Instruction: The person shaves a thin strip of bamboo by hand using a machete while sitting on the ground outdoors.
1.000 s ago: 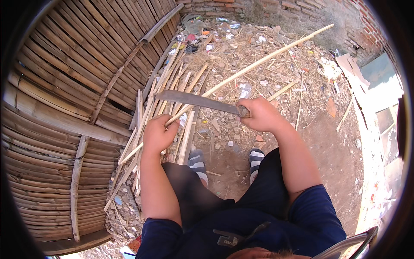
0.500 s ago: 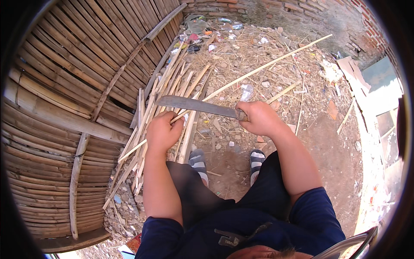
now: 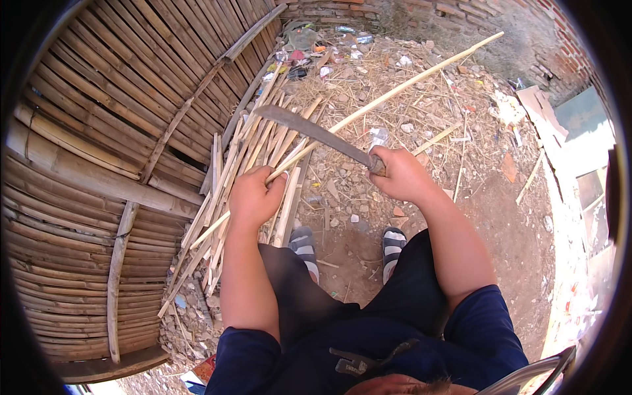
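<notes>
The bamboo strip (image 3: 368, 108) runs slantwise from your left hand (image 3: 253, 196), which is clenched around its lower part, up toward the brick wall (image 3: 454, 13). Your right hand (image 3: 398, 174) grips the handle of a curved machete (image 3: 309, 131), its blade lying across the strip above your left hand. More split strips (image 3: 243, 158) lean against the woven bamboo fence (image 3: 99, 151) beside you, over littered ground (image 3: 421, 125).

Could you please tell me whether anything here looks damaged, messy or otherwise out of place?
Yes. Scraps of litter lie scattered among the straw by the brick wall. The bamboo strips lie fanned out unevenly against the woven fence. The left hand grips one strip; the right hand holds a curved blade.
</notes>
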Action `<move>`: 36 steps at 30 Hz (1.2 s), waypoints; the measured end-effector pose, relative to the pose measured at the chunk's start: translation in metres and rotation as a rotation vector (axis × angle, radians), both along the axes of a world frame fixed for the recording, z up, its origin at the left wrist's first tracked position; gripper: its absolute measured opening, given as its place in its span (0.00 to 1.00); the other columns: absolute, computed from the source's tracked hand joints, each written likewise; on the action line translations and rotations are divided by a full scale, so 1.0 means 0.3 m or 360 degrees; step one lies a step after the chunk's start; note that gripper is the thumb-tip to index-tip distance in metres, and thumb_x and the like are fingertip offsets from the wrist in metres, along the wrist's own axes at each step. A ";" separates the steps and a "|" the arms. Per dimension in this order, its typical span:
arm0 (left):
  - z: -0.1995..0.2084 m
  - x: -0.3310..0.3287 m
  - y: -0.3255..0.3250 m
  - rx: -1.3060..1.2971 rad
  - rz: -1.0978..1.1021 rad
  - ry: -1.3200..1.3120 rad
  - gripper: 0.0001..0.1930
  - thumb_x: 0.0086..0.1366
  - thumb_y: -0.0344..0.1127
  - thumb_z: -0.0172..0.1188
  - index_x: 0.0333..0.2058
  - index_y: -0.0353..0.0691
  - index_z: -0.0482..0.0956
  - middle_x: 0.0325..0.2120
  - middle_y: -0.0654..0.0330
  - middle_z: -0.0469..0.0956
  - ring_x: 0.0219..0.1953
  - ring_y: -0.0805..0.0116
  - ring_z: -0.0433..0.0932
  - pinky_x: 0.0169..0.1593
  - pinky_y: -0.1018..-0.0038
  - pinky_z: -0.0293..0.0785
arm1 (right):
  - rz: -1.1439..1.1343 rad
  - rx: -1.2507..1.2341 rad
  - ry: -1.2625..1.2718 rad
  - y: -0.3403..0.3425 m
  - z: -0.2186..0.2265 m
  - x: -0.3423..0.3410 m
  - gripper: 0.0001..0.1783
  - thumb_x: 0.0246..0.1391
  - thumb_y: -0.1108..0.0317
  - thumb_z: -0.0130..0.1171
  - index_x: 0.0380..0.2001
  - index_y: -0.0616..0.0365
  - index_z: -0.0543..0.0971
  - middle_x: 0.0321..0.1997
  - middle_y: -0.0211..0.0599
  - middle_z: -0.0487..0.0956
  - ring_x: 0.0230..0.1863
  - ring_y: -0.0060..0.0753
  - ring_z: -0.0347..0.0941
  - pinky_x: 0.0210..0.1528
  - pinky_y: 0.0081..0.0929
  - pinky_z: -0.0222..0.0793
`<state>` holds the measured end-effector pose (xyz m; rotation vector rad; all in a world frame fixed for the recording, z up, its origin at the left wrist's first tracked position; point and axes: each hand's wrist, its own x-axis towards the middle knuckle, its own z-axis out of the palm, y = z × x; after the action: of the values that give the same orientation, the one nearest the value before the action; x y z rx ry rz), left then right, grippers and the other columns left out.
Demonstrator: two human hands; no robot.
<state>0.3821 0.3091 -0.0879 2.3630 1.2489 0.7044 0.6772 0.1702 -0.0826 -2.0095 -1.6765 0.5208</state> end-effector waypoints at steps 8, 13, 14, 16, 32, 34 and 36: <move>0.040 -0.043 -0.009 -0.0004 -0.0013 0.0011 0.15 0.64 0.43 0.68 0.33 0.34 0.86 0.28 0.47 0.81 0.31 0.46 0.81 0.36 0.58 0.74 | -0.0391 0.0252 0.0207 -0.032 0.032 0.142 0.20 0.57 0.61 0.70 0.49 0.59 0.80 0.32 0.51 0.84 0.36 0.53 0.83 0.43 0.43 0.77; 0.040 -0.055 0.007 0.0001 0.0050 -0.0043 0.14 0.64 0.41 0.68 0.34 0.31 0.84 0.28 0.44 0.80 0.31 0.46 0.80 0.37 0.60 0.73 | -0.0603 0.0381 0.0337 -0.020 -0.006 0.181 0.19 0.58 0.61 0.69 0.49 0.59 0.79 0.32 0.46 0.84 0.34 0.47 0.82 0.42 0.42 0.77; 0.041 -0.049 0.006 -0.0006 0.0018 -0.0047 0.15 0.64 0.42 0.68 0.35 0.32 0.85 0.28 0.44 0.80 0.31 0.46 0.80 0.37 0.60 0.74 | -0.0474 0.0356 0.0299 -0.017 -0.014 0.144 0.18 0.58 0.62 0.69 0.48 0.58 0.79 0.32 0.47 0.84 0.34 0.49 0.82 0.42 0.43 0.77; 0.031 -0.016 -0.006 -0.0013 0.0026 -0.0035 0.15 0.63 0.44 0.67 0.34 0.35 0.86 0.27 0.48 0.80 0.31 0.46 0.80 0.36 0.58 0.74 | -0.0180 0.0265 0.0138 -0.014 -0.018 0.060 0.17 0.57 0.63 0.69 0.46 0.57 0.79 0.32 0.48 0.84 0.35 0.53 0.83 0.42 0.46 0.77; 0.034 -0.025 -0.010 0.0060 0.0095 0.0015 0.19 0.63 0.48 0.67 0.29 0.33 0.82 0.27 0.49 0.80 0.32 0.43 0.80 0.37 0.54 0.74 | -0.0171 0.0173 0.0102 -0.023 0.006 0.082 0.20 0.53 0.64 0.70 0.48 0.57 0.80 0.35 0.55 0.84 0.40 0.59 0.83 0.44 0.48 0.77; 0.041 -0.009 -0.022 -0.0027 0.0078 0.0027 0.19 0.63 0.47 0.68 0.30 0.33 0.82 0.27 0.48 0.80 0.32 0.43 0.80 0.36 0.54 0.73 | 0.0047 0.0047 -0.0021 -0.017 0.014 0.014 0.19 0.52 0.64 0.70 0.48 0.57 0.81 0.35 0.55 0.84 0.40 0.59 0.83 0.44 0.48 0.77; 0.041 -0.011 -0.023 -0.0025 0.0048 0.0001 0.19 0.63 0.47 0.68 0.30 0.33 0.83 0.27 0.47 0.80 0.32 0.42 0.80 0.36 0.54 0.73 | 0.0252 0.0013 -0.0234 -0.013 0.008 -0.030 0.19 0.52 0.64 0.70 0.47 0.56 0.81 0.35 0.55 0.84 0.39 0.59 0.83 0.44 0.48 0.77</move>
<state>0.3789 0.3021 -0.0755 2.3366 1.2883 0.7004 0.6684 0.1664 -0.0803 -1.9609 -1.9339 0.4274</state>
